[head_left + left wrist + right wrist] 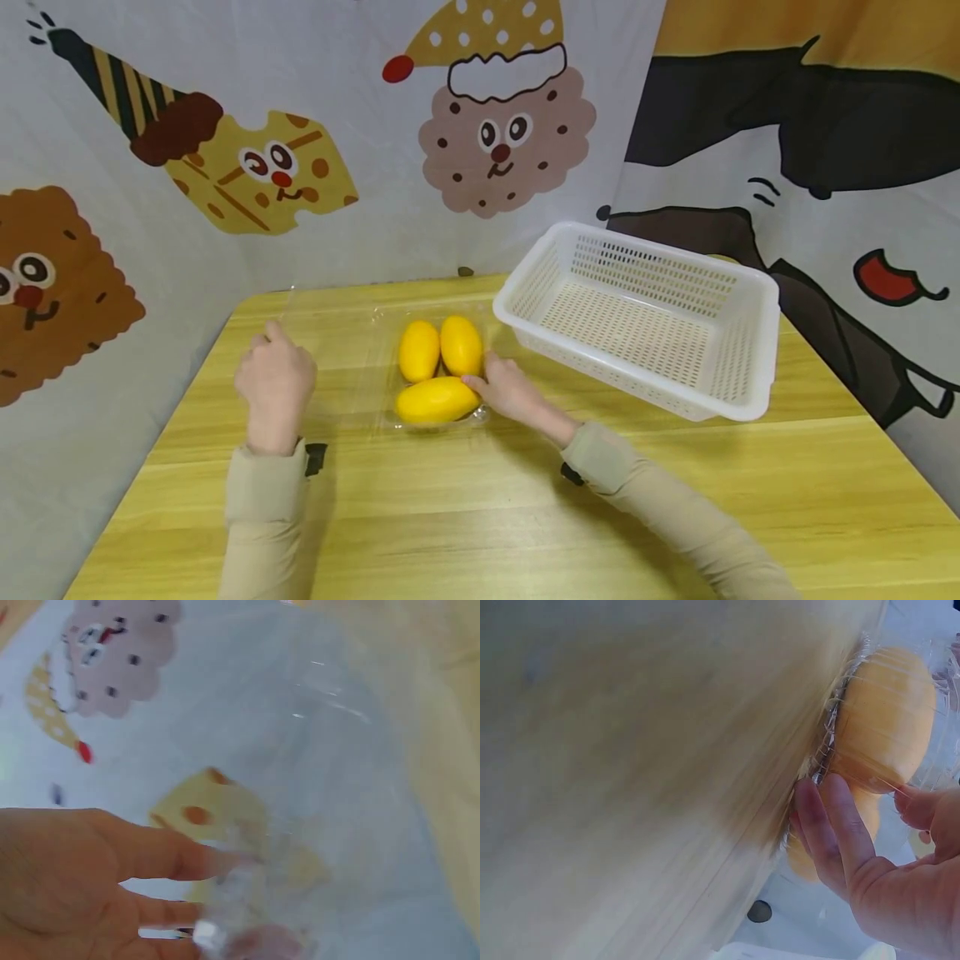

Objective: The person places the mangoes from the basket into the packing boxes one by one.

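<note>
Three smooth yellow mangoes [437, 401] lie in a clear plastic clamshell box [386, 367] on the table, two upright side by side and one across in front. Its transparent lid [337, 333] is folded out to the left. My left hand [276, 375] pinches the lid's outer edge between thumb and fingers; the lid [337, 787] also fills the right of the left wrist view. My right hand [513, 390] holds the box's right side, fingers [844, 814] against the outer wall and thumb at the rim beside a mango [889, 716].
A white perforated plastic basket [637, 325] stands at the back right of the wooden table [435, 517]. Behind it hangs a curtain [375, 242] printed with cartoon figures, reaching the table's back edge.
</note>
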The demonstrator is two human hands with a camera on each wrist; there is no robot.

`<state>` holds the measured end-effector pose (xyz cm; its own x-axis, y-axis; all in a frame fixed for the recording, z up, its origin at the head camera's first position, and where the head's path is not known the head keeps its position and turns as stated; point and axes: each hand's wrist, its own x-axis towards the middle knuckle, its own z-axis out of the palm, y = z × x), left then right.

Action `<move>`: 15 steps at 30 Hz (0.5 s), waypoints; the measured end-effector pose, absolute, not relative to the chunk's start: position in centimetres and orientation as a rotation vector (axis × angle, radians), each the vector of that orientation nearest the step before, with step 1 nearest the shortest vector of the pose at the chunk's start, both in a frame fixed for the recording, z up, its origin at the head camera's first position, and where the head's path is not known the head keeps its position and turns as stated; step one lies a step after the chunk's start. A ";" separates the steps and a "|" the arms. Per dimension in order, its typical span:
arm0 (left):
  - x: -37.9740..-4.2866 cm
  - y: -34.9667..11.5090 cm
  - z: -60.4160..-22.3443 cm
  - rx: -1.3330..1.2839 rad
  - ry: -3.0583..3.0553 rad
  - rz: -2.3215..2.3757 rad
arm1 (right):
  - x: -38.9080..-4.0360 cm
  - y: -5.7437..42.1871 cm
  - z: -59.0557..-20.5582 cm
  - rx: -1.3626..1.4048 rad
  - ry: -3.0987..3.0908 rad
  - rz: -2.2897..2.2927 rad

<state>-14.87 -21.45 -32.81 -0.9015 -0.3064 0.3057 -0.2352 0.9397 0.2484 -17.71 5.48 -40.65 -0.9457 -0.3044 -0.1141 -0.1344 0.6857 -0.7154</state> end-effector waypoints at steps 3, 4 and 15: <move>-14.1 -19.8 -31.9 0.328 -2.620 -0.180 | -17.7 5.3 -40.7 -0.351 2.675 -1.118; -13.8 -19.3 -31.5 0.316 -2.600 -0.147 | -17.7 5.2 -40.8 -0.352 2.675 -1.122; -11.4 -14.0 -29.4 0.002 -2.535 -0.116 | -17.4 4.8 -40.9 -0.364 2.668 -1.118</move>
